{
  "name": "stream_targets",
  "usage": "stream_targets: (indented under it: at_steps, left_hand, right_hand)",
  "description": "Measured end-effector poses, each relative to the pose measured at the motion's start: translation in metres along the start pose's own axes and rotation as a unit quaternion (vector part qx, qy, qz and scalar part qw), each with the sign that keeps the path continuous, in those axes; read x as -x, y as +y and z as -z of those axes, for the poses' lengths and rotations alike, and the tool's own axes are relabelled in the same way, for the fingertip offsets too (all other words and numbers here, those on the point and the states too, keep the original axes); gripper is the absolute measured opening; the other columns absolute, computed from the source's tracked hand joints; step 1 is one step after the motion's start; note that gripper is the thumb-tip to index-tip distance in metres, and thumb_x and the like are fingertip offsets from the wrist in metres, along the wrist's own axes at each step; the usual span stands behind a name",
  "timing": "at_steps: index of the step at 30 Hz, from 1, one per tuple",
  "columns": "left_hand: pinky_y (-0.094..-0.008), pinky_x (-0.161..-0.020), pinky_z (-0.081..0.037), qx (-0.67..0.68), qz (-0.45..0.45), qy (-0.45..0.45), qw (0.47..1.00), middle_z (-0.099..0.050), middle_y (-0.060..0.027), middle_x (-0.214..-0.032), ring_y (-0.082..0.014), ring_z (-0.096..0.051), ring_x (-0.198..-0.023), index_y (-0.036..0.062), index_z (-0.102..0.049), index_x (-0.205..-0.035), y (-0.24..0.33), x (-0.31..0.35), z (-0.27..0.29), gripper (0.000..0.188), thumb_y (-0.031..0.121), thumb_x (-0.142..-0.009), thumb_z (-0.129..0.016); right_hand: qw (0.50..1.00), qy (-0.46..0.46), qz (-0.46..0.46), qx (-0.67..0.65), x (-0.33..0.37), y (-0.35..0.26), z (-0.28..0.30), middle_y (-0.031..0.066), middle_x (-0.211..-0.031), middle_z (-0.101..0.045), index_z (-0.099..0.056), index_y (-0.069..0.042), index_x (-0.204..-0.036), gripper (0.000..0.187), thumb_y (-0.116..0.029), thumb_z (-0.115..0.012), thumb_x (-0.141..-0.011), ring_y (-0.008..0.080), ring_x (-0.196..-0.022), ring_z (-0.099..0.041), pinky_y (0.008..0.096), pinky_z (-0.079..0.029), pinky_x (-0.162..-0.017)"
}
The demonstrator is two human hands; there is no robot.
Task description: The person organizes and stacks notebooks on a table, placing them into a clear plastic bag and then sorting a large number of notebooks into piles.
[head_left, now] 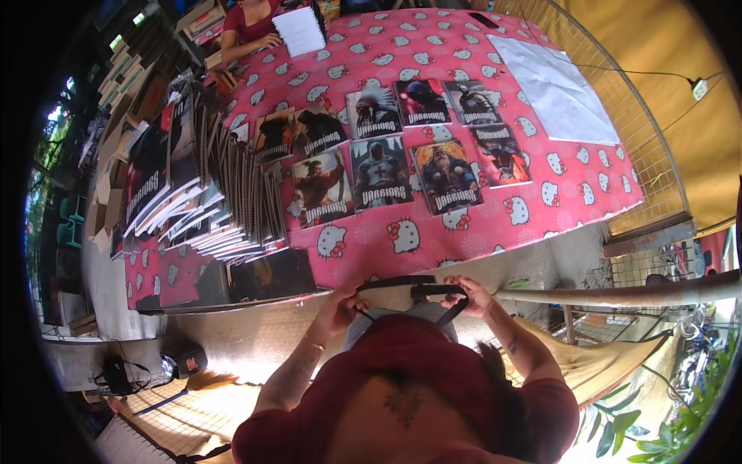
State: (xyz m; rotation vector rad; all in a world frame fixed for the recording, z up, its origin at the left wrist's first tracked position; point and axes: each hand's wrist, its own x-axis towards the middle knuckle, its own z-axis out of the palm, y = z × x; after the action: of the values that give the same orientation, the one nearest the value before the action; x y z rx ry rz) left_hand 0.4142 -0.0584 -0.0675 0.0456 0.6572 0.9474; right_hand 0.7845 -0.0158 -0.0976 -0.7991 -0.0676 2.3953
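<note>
At my waist, just off the table's near edge, a black strap (398, 281) with a dark buckle-like piece is stretched between my hands. My left hand (337, 312) is closed around its left part. My right hand (473, 298) pinches the right part, where the strap bends into a loop. Beyond them, several glossy booklets (380, 172) with pictures of armoured figures lie in rows on the pink table (495, 220). Stacks of similar booklets (232, 185) lean together on the table's left side.
Across the table, another person's hand (270, 40) rests beside a spiral notebook (300, 32). A white sheet (556, 89) and a dark phone (484, 20) lie at the far right. A metal pole (618, 294) extends at my right. A broom (209, 380) lies at lower left.
</note>
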Motion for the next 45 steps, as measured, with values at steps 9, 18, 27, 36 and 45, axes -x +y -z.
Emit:
stream_targets:
  at_steps: [9,18,27,36,45]
  left_hand:
    - [-0.0404,-0.071,-0.048,-0.229,0.053,0.470,0.851,-0.051,-0.0078,-0.075,-0.0215,-0.055,-0.069,0.0047,-0.052,-0.087,-0.099,0.068,0.098,0.011,0.011,-0.078,-0.056]
    - [-0.0456,-0.079,-0.050,-0.648,-0.441,0.111,0.611,-0.065,-0.0178,-0.101,-0.0364,-0.064,-0.090,0.0041,-0.061,-0.116,-0.025,-0.088,-0.161,0.030,0.015,-0.088,-0.065]
    - [-0.0358,-0.097,-0.044,-0.558,0.039,-0.069,0.826,-0.066,-0.0082,-0.119,-0.0209,-0.060,-0.110,0.0082,-0.064,-0.124,-0.077,-0.074,-0.085,0.041,0.039,-0.100,-0.051]
    - [-0.0323,-0.092,-0.046,-0.662,0.053,-0.042,0.746,-0.069,-0.0090,-0.108,-0.0182,-0.061,-0.103,0.0064,-0.068,-0.112,-0.038,-0.045,-0.067,0.029,0.030,-0.097,-0.059]
    - [-0.0350,-0.083,-0.049,-0.747,0.072,-0.088,0.655,-0.070,-0.0056,-0.097,-0.0194,-0.065,-0.094,0.0122,-0.069,-0.105,-0.057,-0.089,-0.100,0.026,0.033,-0.094,-0.059]
  right_hand:
    - [0.837,0.411,-0.141,0.333,0.047,-0.015,0.139,0.0113,-0.088,-0.063,-0.057,-0.002,-0.116,0.040,-0.032,-0.066,-0.092,0.0247,-0.091,-0.066,0.0371,-0.053,-0.079]
    - [0.622,0.088,0.334,0.703,0.032,-0.156,-0.081,0.0130,-0.105,-0.071,-0.068,-0.005,-0.107,0.016,-0.011,-0.060,-0.095,0.0213,-0.094,-0.069,0.0341,-0.054,-0.085]
    - [0.742,-0.081,-0.013,0.665,0.049,-0.082,0.016,0.0065,-0.122,-0.064,-0.062,-0.007,-0.125,0.029,-0.015,-0.059,-0.097,0.0161,-0.116,-0.056,0.0316,-0.045,-0.096]
    - [0.669,-0.143,-0.072,0.726,0.071,-0.131,0.020,0.0027,-0.106,-0.069,-0.066,-0.007,-0.113,0.026,-0.026,-0.063,-0.096,0.0127,-0.099,-0.061,0.0307,-0.048,-0.090]
    - [0.645,-0.219,-0.115,0.723,0.036,-0.129,0.009,0.0039,-0.112,-0.067,-0.064,-0.011,-0.118,0.029,-0.028,-0.060,-0.095,0.0182,-0.107,-0.061,0.0319,-0.048,-0.094]
